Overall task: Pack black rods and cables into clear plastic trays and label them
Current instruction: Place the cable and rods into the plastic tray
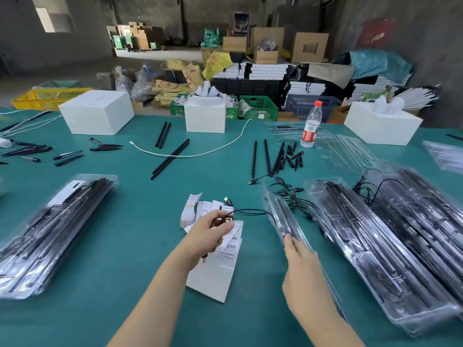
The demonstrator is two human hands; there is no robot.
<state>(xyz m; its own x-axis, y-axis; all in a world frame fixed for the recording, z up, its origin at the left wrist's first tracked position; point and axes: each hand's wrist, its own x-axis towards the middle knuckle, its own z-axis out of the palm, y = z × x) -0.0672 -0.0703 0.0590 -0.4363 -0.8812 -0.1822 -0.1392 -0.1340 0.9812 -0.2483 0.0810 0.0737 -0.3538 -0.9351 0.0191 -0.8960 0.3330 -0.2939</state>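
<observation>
Left hand [215, 227] pinching a limp black USB cable [250, 211] above the labels [225, 249], right hand [300, 259] gripping the near end of a flimsy clear tray [280, 216] holding rods, which looks light, slick and better supported mid-length.

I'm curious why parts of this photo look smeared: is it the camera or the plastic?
Head view: motion blur smears the right hand and the clear tray it holds; the stacked trays at right are streaked too, with glare on the plastic. The water bottle stays sharp. The wide lens bends the table edges.
</observation>
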